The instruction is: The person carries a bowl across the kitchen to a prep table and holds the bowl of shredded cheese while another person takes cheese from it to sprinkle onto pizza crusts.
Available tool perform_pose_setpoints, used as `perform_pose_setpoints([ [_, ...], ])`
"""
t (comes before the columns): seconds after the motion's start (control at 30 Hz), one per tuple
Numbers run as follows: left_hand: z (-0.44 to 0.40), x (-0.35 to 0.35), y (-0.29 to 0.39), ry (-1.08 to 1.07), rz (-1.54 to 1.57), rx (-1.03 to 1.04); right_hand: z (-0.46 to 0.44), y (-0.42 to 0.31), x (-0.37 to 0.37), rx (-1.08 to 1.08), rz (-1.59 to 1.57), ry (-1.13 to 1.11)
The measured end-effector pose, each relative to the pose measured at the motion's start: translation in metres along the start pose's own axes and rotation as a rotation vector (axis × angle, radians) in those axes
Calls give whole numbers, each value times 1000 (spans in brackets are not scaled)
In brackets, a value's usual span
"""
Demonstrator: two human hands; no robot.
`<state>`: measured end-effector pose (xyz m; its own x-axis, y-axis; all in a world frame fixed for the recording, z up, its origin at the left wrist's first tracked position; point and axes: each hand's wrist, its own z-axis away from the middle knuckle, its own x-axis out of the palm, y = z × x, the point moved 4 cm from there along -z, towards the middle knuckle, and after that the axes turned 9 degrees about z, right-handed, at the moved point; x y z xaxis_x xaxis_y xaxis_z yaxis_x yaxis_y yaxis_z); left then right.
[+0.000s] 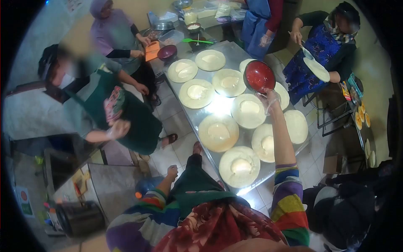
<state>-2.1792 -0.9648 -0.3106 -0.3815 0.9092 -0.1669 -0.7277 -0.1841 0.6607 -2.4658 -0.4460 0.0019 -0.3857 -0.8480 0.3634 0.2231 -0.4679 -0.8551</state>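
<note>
My right hand [270,100], in a clear plastic glove, grips the rim of a red bowl [259,74] with a dark outer side. The bowl is tilted over the far right of the metal table, and some small bits cling to its inside. Below it lie several round flat dough sheets [239,111], each with a pale, creamy mound in the middle; my forearm hides part of some. My left hand [172,172] hangs low beside the table, fingers curled closed, with nothing visible in it.
Around the metal table [193,116] stand several people. One at the right holds a dough round [317,69] and a utensil. At the far end are an orange board [152,51], a dark red bowl [167,53] and a green spatula [198,41]. A large pot [79,217] stands lower left.
</note>
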Motion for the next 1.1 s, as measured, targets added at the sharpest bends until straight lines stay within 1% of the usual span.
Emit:
perform_pose_setpoints([
  [0.1, -48, 24, 38, -62, -20, 58, -57, 6, 29, 55, 34, 43],
  [0.17, -75, 40, 72, -76, -93, 3, -111, 6, 52, 86, 67, 71],
  [0.23, -96, 46, 105, -161, -102, 24, -159, 16, 72, 88, 22, 109],
  [0.3, -123, 46, 130, -201, -221, 199, -209, 17, 95, 83, -33, 132],
  [0.33, -131, 45, 143, -246, -227, 183, -256, 34, 91, 67, -29, 57],
  [0.37, -134, 43, 156, -289, -234, 167, -278, 37, 102, 115, -45, 103],
  [0.43, -150, 29, 169, -303, -209, 151, -334, 48, 105, 95, -71, 198],
  [0.5, -162, 7, 187, -277, -249, -24, -357, 47, 125, 68, -185, 275],
  [0.53, -163, -3, 195, -244, -240, -47, -367, 49, 131, 57, -241, 312],
  [0.57, -161, -13, 202, -210, -230, -72, -377, 51, 138, 47, -226, 307],
  [0.6, -159, -22, 203, -175, -219, -99, -387, 54, 139, 37, -208, 302],
  [0.7, -175, -59, 179, -206, -257, -105, -409, 65, 133, 28, -206, 245],
  [0.73, -171, -60, 191, -171, -390, 184, -419, 73, 128, 35, -211, 216],
  [0.77, -167, -69, 187, -108, -337, -19, -428, 74, 120, 42, -259, 191],
  [0.83, -179, -89, 172, -136, -418, -56, -448, 82, 111, 56, -373, 140],
  [0.87, -189, -97, 171, -152, -458, -18, -437, 83, 117, 46, -305, 206],
  [0.93, -207, -99, 164, -201, -526, 51, -390, 59, 126, 19, -147, 336],
  [1.0, -233, -100, 165, -180, -546, 249, -361, 48, 129, 5, -56, 449],
  [1.03, -242, -97, 170, -169, -555, 351, -349, 39, 137, -83, 20, 448],
  [1.07, -250, -93, 177, -137, -526, 377, -337, 30, 143, -171, 95, 450],
  [1.1, -261, -87, 184, -169, -527, 366, -316, 18, 172, -332, 198, 393],
])
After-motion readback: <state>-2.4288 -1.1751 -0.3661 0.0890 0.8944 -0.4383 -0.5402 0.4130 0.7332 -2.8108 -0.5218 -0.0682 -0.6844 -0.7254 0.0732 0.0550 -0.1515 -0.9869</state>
